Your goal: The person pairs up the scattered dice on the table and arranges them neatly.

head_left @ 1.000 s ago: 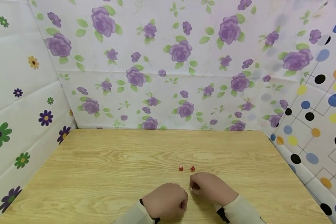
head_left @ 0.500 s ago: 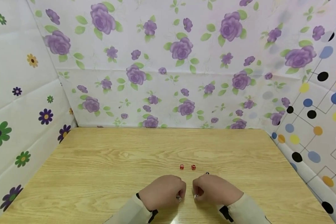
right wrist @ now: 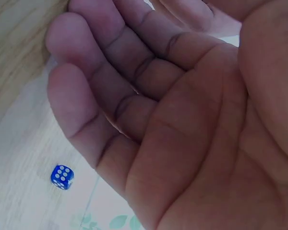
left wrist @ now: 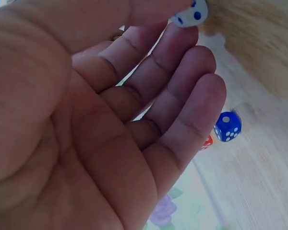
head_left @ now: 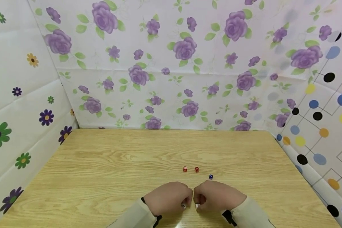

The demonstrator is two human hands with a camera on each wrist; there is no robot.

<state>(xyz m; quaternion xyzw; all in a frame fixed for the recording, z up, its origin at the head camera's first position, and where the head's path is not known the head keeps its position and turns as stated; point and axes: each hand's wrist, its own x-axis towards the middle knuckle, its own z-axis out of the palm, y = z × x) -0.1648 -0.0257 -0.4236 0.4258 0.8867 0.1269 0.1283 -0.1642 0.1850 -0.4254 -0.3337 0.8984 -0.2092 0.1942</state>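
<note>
In the head view my left hand (head_left: pixel 168 198) pinches a white die (head_left: pixel 183 206) with blue spots, low at the front of the wooden table. The left wrist view shows that die (left wrist: pixel 197 13) at the thumb tip. Close beside it, my right hand (head_left: pixel 220 197) pinches another white die (head_left: pixel 197 206), mostly covered by the fingers. In the right wrist view this die is hidden. The knuckles of both hands nearly meet. Just beyond the right hand lies a blue die (head_left: pixel 211 177). Two red dice, one left (head_left: pixel 185 169) and one right (head_left: pixel 197 169), lie farther back.
The wooden table (head_left: pixel 117 167) runs back to a floral cloth wall (head_left: pixel 159 85). Patterned cloths also stand along its left and right sides. A blue die (left wrist: pixel 228 126) and part of a red die (left wrist: pixel 206 143) show past the left fingers in the left wrist view.
The blue die has come into view from behind my right hand, which now sits lower. My hands first drew apart slightly, then came close together again. Both red dice stayed put.
</note>
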